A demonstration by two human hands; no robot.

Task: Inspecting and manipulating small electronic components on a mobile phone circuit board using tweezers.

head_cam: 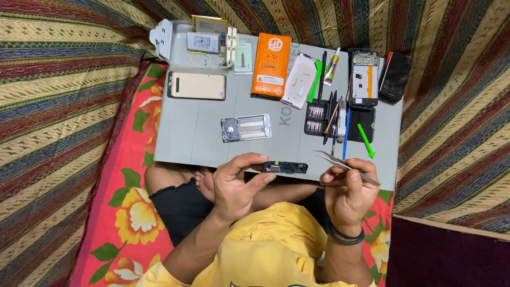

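Note:
My left hand (236, 183) pinches one end of a small black phone part (285, 168) and holds it just above the near edge of the grey work mat (186, 138). My right hand (348, 188) grips metal tweezers (340, 165), whose tips point left toward the black part with a small gap between them. A silver phone frame (246, 128) lies on the mat just beyond my left hand.
On the mat lie a gold phone back (197, 85), an orange box (271, 65), a white phone cover (298, 80), a screwdriver bit set (316, 118), a glue tube (331, 67), green plastic pry tools (365, 141), a stripped phone body (364, 78) and a dark phone (395, 77).

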